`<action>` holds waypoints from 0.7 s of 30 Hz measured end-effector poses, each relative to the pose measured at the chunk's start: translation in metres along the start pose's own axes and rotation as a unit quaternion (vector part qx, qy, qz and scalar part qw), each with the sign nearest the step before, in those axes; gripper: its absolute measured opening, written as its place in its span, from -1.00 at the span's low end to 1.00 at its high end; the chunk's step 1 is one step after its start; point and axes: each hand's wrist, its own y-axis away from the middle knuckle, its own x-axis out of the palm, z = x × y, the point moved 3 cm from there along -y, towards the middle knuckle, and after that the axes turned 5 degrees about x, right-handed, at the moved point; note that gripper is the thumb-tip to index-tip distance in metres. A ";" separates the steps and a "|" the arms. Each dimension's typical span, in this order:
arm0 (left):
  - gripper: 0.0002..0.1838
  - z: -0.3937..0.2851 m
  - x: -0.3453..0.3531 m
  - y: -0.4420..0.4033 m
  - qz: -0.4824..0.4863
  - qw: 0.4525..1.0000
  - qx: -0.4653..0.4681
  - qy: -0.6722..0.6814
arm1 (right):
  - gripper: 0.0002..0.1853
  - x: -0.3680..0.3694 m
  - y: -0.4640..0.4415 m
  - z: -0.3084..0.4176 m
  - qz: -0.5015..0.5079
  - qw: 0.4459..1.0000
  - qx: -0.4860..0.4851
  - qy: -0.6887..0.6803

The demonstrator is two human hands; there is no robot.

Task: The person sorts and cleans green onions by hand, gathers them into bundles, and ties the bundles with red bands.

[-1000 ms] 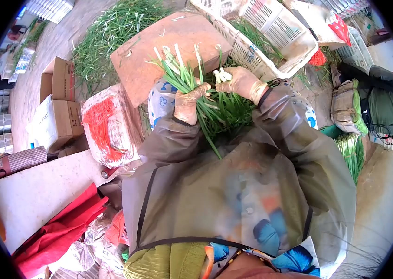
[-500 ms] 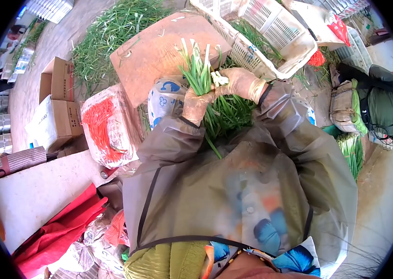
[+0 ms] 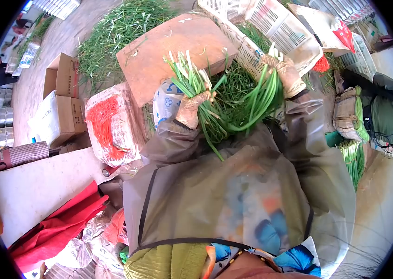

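Observation:
My left hand [image 3: 192,109], in a dirty pale glove, is closed round a bunch of green stalks [image 3: 186,83] whose white ends point up and away from me. My right hand [image 3: 285,76], gloved too, grips another bunch of long green stalks [image 3: 266,100] near its white ends, off to the right. The leaves of that bunch curve down and back towards my lap. More loose greens [image 3: 237,88] lie between and beneath the hands. A reddish-brown board [image 3: 173,35] is just beyond my left hand.
A white plastic crate [image 3: 294,35] stands beyond my right hand. At the upper left, a heap of greens [image 3: 117,32] lies on the floor. Cardboard boxes [image 3: 68,114] and a bundle of red ties [image 3: 106,123] are on the left. A person in dark clothes is far left.
My right hand has moved right and away from my left hand, with a bunch of stalks now in it. My left hand has shifted slightly left, still round its bunch.

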 end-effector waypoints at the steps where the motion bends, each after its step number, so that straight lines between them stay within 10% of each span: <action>1: -0.64 -0.004 0.008 0.003 -0.014 0.999 -0.017 0.045 | -0.69 -0.010 -0.007 0.000 -0.038 0.990 -0.050 0.124; 2: -0.59 -0.007 0.013 0.005 -0.027 0.995 -0.035 0.088 | -0.72 -0.013 0.001 0.015 -0.116 0.960 -0.078 0.243; 6: -0.35 -0.007 0.021 0.000 0.053 0.988 -0.025 0.141 | -0.80 0.010 0.039 0.052 0.226 0.959 -0.024 -0.170; 16: -0.56 0.002 0.040 0.016 0.070 0.991 -0.088 0.070 | -0.48 0.103 0.011 0.021 0.070 0.976 -0.054 0.202; 21: -0.60 -0.013 0.044 0.016 0.079 0.982 -0.070 0.158 | -0.65 0.092 0.002 0.004 0.112 0.992 -0.047 0.025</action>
